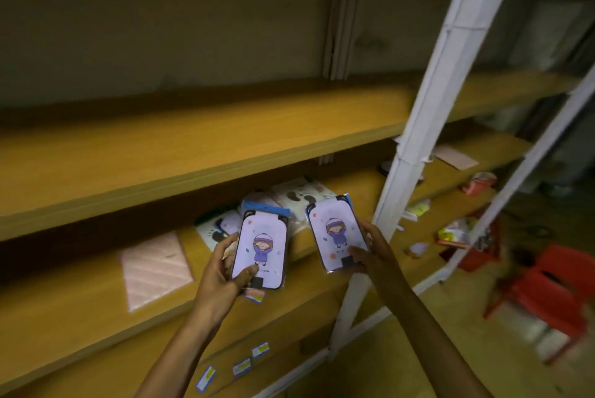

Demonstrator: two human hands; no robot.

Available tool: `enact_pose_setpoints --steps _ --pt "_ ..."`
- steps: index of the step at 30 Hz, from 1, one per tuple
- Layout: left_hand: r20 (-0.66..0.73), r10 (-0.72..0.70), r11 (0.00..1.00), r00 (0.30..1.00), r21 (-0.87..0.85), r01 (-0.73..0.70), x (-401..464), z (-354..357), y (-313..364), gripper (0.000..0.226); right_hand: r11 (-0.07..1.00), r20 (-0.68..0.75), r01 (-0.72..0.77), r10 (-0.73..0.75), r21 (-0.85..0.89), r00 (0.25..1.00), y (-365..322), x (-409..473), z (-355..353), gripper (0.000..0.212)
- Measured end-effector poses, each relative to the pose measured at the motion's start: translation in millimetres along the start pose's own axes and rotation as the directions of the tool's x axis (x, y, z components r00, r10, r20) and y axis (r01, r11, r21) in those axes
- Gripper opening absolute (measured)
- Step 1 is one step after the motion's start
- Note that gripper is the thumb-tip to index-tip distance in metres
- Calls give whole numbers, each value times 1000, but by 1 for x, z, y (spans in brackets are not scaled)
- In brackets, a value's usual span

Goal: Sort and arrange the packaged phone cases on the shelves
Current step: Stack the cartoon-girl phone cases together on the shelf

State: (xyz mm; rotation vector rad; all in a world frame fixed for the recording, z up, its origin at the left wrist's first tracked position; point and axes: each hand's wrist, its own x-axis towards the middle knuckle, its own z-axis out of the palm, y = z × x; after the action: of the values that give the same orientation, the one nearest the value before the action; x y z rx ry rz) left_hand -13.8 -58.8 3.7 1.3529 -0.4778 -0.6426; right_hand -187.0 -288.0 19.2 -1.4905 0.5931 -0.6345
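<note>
I see my left hand (222,272) with its grip closed around a packaged phone case (261,252) bearing a cartoon figure, thumb across its lower front. My right hand (370,252) grips a matching case (336,233) the same way. Both are held above the middle shelf (96,310), where more packaged cases (289,198) lie behind them, and a pink packet (154,269) lies to the left.

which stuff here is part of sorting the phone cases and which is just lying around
Job:
left hand holding a cartoon-girl case
right hand holding a matching case
pile of packaged cases
pink packet
wooden shelf

Lying about:
red plastic stool
white upright
</note>
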Motion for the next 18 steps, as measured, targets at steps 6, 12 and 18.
enact_pose_setpoints --steps 6,12,18 --pt "167 -6 1000 986 23 2 8 94 -9 68 1000 -179 -13 17 26 984 -3 -37 -98 52" --pt "245 -23 1000 969 25 17 10 202 -27 65 1000 -280 5 -10 -21 960 2 -56 -210 48" --pt "247 1 999 969 47 -13 19 307 -38 61 1000 -300 29 -25 10 954 10 -58 -318 49"
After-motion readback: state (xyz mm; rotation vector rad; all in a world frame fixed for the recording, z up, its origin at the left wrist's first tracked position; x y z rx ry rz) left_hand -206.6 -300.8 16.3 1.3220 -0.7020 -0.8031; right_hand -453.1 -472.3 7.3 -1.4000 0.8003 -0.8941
